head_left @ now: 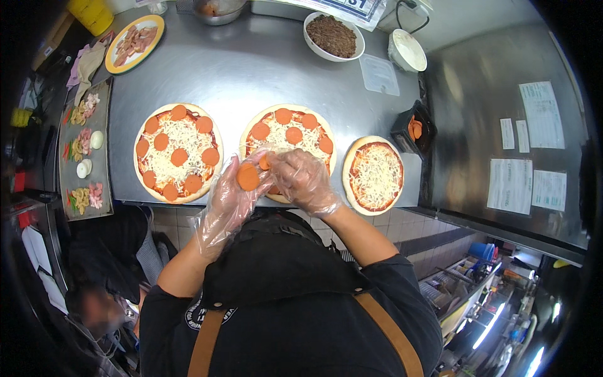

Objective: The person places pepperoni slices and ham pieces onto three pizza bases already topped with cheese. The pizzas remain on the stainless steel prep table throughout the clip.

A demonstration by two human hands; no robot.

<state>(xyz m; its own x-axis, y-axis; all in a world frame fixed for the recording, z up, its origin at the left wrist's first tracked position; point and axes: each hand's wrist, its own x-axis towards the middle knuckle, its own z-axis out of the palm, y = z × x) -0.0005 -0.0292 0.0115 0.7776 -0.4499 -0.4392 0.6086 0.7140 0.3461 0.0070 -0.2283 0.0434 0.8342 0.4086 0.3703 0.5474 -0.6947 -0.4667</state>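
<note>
Pepperoni slices (249, 178) are in the L hand (227, 191), held over the near-L part of the middle pizza (276, 136); can't tell how many are under the top one. L hand is palm-up & part-curled, thumb up alongside, gripping the slices. R hand (306, 179) is palm-down w/ fingers bunched, tips pinching one more slice (264, 161) right by the L-hand lot. Both hands in clear plastic gloves, close together; can't tell if the fingertips actually touch.

Middle pizza has cheese & several pepperoni rounds, mostly on its far half; near part is partly hidden by the hands. L pizza (164, 164) on the table (232, 81) has rounds all over; R pizza (375, 176), smaller, is just sauce & cheese. Black container (403, 133) w/ more pepperoni sits nr the R pizza, beyond it to the R.
</note>
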